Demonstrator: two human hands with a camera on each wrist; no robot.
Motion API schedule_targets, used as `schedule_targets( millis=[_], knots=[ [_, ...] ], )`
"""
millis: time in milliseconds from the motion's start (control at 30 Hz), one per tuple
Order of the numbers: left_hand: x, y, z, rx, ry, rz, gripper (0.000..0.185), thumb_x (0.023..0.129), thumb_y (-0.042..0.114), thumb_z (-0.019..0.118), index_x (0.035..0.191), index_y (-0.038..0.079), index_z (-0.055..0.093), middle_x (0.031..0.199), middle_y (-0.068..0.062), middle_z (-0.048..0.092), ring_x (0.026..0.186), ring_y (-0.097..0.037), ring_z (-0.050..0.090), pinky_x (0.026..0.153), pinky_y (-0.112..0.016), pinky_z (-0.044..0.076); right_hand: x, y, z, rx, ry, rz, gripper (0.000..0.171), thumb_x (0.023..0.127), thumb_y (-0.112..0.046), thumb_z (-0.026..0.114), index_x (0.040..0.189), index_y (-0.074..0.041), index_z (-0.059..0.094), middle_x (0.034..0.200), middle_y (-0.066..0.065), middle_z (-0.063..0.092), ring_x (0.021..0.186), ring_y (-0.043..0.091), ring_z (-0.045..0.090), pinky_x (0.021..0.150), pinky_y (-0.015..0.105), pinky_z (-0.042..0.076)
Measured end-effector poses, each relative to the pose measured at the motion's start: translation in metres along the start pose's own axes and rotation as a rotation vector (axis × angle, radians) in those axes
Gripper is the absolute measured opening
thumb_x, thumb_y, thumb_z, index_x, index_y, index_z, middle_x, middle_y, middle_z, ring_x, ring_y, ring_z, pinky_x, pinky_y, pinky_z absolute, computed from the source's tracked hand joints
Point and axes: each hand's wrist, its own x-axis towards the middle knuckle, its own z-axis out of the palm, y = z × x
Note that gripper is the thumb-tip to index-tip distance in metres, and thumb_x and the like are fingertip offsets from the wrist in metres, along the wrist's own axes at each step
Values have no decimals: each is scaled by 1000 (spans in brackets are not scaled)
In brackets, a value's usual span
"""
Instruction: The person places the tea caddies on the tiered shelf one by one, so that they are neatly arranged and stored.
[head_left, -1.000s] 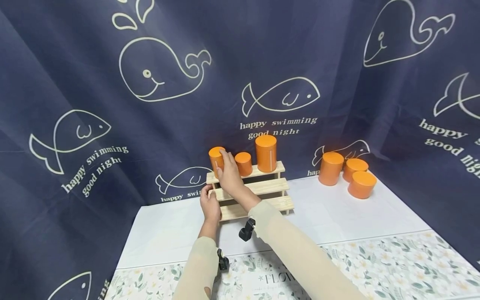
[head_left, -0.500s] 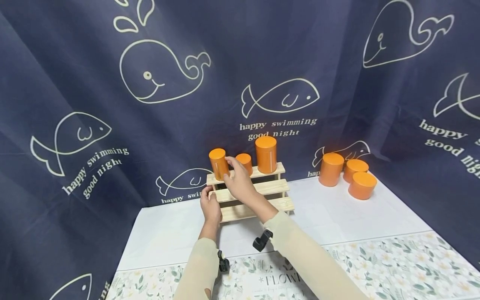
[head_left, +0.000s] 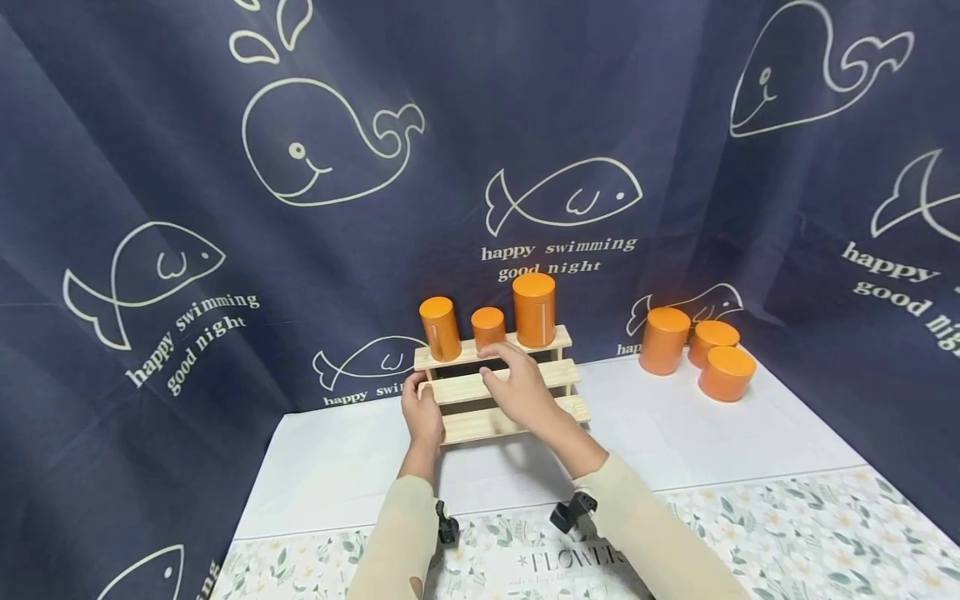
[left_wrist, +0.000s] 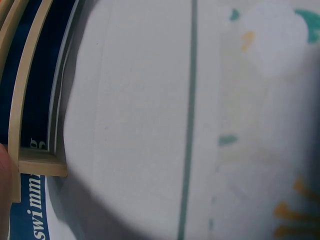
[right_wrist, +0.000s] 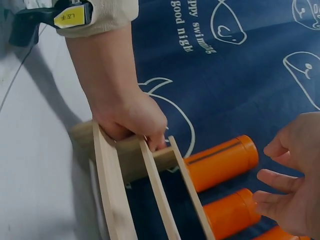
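A three-tier wooden display stand [head_left: 547, 374] rests on the white cloth. My left hand [head_left: 422, 414] grips its left end, and the right wrist view shows those fingers [right_wrist: 158, 141] curled round the side piece. On the top tier stand three orange canisters: a slim one [head_left: 441, 332] at left, a short one [head_left: 488, 322] in the middle and a tall, wide one [head_left: 535, 310] at right. My right hand [head_left: 519, 390] hovers in front of the tiers holding nothing, fingers loosely bent, its fingertips overlapping the short canister's base in the head view.
To the right on the table stand a tall orange canister [head_left: 664, 342] and two shorter ones [head_left: 726, 373] grouped together. A dark blue curtain [head_left: 375, 267] with fish and whale drawings hangs close behind the stand. A flower-printed cloth [head_left: 780, 533] covers the near part.
My right hand has let go of the slim canister and drawn back toward me and to the right. The canister stays upright on the top tier. My left hand keeps its hold on the stand.
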Motion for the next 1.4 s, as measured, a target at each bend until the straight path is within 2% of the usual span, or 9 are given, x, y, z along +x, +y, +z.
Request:
schedule_targets(
  millis=[33, 267, 367, 567, 700, 867, 967, 1167, 1400],
  knots=[
    [1, -1, 0, -4, -2, 0, 33, 95, -7, 39, 127, -10, 50, 136, -28, 50, 131, -38, 47, 116, -50, 38, -1, 1, -4, -1, 1, 0, 24, 92, -14, 65, 115, -18, 67, 124, 0, 67, 129, 20, 56, 113, 42, 43],
    [-17, 34, -2, -7, -41, 10, 34, 94, -11, 39, 126, -17, 47, 134, -35, 48, 129, -47, 44, 111, -44, 41, -13, 11, -26, -11, 25, -4, 19, 91, -14, 65, 110, -16, 68, 124, 2, 67, 131, 24, 55, 113, 47, 42],
    [-18, 34, -3, -3, -48, 7, 34, 94, -10, 40, 126, -17, 47, 135, -36, 47, 131, -47, 43, 113, -47, 39, -19, 18, -34, -22, 34, 2, 19, 90, -13, 65, 108, -18, 68, 125, 3, 67, 132, 25, 54, 115, 52, 37],
    [-20, 36, -2, -1, -49, -8, 34, 94, -10, 40, 127, -17, 47, 136, -35, 47, 133, -47, 43, 114, -48, 38, -27, 31, -49, -21, 48, 22, 19, 90, -14, 65, 109, -17, 69, 125, 5, 67, 128, 26, 56, 110, 51, 42],
    [-16, 32, -3, -15, -53, -24, 34, 94, -10, 39, 127, -17, 47, 138, -35, 46, 134, -47, 42, 115, -49, 38, -30, 39, -61, -6, 46, 32, 20, 90, -13, 65, 110, -13, 69, 124, 4, 67, 128, 26, 56, 108, 50, 44],
    [-4, 14, -2, -16, -36, -30, 34, 95, -10, 39, 128, -13, 48, 138, -31, 48, 134, -42, 44, 117, -48, 37, -34, 52, -78, -5, 97, 52, 19, 90, -10, 66, 108, -13, 69, 122, 8, 68, 127, 29, 57, 112, 53, 42],
    [0, 5, -1, -15, -12, -21, 33, 96, -8, 40, 128, -11, 49, 137, -28, 50, 133, -37, 45, 117, -47, 37, -35, 60, -88, -5, 135, 58, 19, 91, -8, 66, 109, -10, 70, 119, 12, 70, 125, 30, 58, 113, 49, 42],
    [1, 1, 1, 23, 21, -16, 29, 97, -4, 42, 124, -5, 53, 133, -22, 54, 128, -31, 50, 113, -43, 41, -35, 74, -107, -14, 162, 96, 20, 93, -10, 65, 112, -5, 69, 117, 13, 71, 125, 29, 58, 113, 44, 43],
    [0, 1, 2, 86, 32, -8, 25, 100, 2, 44, 122, -2, 56, 129, -17, 56, 125, -27, 51, 111, -43, 42, -35, 84, -129, -50, 224, 135, 22, 95, -17, 64, 114, -5, 68, 119, 14, 70, 127, 30, 56, 112, 49, 42]
  ],
)
